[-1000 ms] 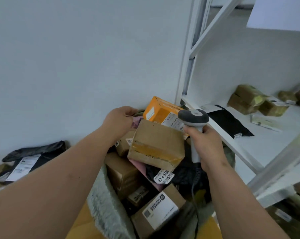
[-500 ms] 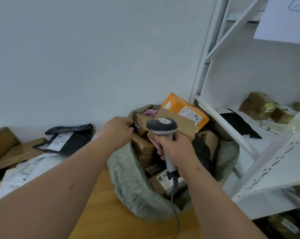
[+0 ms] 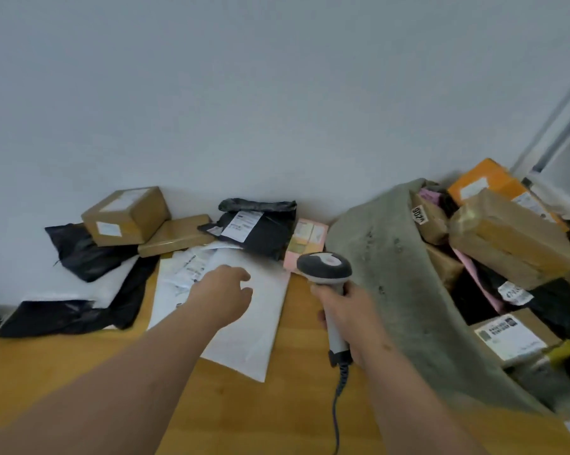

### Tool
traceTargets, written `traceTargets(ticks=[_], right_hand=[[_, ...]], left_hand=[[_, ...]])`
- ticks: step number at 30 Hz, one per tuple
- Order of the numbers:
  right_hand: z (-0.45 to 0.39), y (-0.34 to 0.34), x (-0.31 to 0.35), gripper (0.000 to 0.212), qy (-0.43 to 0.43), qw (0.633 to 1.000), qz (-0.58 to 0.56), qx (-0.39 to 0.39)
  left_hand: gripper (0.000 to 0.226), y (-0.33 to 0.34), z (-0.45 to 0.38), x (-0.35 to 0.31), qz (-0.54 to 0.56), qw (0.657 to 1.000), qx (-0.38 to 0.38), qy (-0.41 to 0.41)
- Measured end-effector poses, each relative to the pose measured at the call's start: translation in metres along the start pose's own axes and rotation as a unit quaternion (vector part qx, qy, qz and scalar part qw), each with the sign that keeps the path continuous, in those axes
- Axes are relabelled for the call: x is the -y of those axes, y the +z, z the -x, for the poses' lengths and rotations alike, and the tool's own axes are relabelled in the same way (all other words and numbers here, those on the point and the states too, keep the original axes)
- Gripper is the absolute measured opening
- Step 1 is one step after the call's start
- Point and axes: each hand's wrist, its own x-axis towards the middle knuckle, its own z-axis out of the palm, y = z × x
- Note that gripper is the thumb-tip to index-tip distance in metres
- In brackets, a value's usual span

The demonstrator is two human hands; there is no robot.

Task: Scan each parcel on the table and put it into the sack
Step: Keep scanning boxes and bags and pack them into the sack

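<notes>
The right grip (image 3: pixel 344 315) holds the scanner (image 3: pixel 324 267); the left grip (image 3: pixel 222 295) hangs loose over a white bag (image 3: pixel 257 326), left of the sack (image 3: pixel 395 274).

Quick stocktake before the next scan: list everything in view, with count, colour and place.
cardboard boxes: two, brown, table's far left, by the wall
black mailers: at least three, far centre and left
white mailer: one, table centre
pink parcel: one, beside the sack
sack: one, grey-green, right, full of parcels
table: wooden, yellow-brown
scanner: one, grey, corded
left hand: over the white mailer
right hand: grips the scanner
</notes>
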Motion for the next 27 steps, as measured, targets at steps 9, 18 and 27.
traceTargets(ticks=[9,18,27], right_hand=[[-0.01,0.101,-0.011,0.009,0.055,0.997,0.012,0.048],[-0.07,0.13,0.011,0.01,0.055,0.998,0.009,0.032],[-0.177,0.123,0.026,0.011,0.071,0.996,-0.041,0.017]], left_hand=[[0.044,0.021,0.005,0.123,0.028,0.994,0.057,-0.092],[0.047,0.006,-0.049,0.133,0.028,0.993,0.014,-0.113],[0.047,-0.004,-0.172,0.08,-0.001,0.997,-0.023,-0.068]])
